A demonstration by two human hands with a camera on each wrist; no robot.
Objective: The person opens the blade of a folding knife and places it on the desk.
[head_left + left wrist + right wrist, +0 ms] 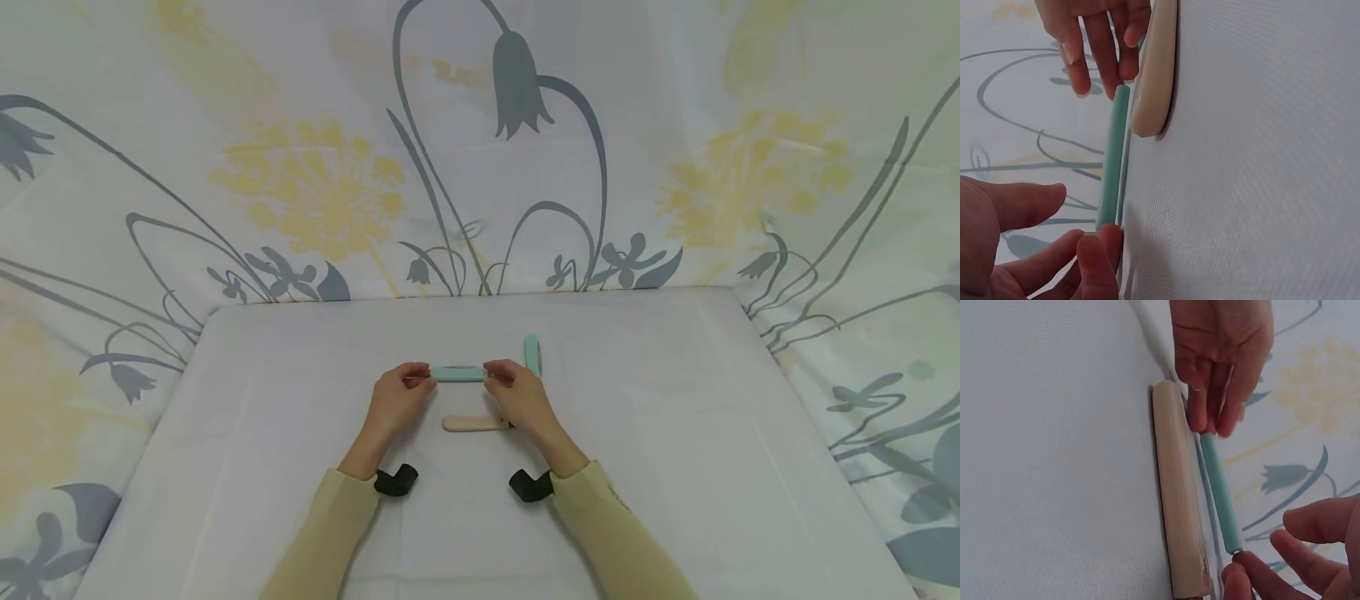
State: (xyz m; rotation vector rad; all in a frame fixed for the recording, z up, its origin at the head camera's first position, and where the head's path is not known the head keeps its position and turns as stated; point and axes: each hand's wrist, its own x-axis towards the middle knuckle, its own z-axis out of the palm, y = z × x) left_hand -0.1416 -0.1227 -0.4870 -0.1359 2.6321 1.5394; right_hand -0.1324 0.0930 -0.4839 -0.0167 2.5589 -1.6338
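Observation:
A slim mint-green bar [458, 374] with rounded ends, like a folded knife, lies crosswise between both hands. My left hand [401, 398] is at its left end, with fingertips right against the tip. At the other end, the fingertips of my right hand [521, 400] are close up to it. In the left wrist view the green bar [1113, 156] runs between both sets of fingers. Nearer the body lies a beige piece [472, 424] of similar shape, its right end partly hidden under the right hand. In the right wrist view this beige piece [1179, 494] rests on the white cloth.
A second mint-green bar [532, 353] lies lengthwise just beyond the right hand, its near end overlapped by that hand. White cloth covers the table [675, 400]. Flower-patterned fabric [480, 167] rises behind the far edge and along both sides.

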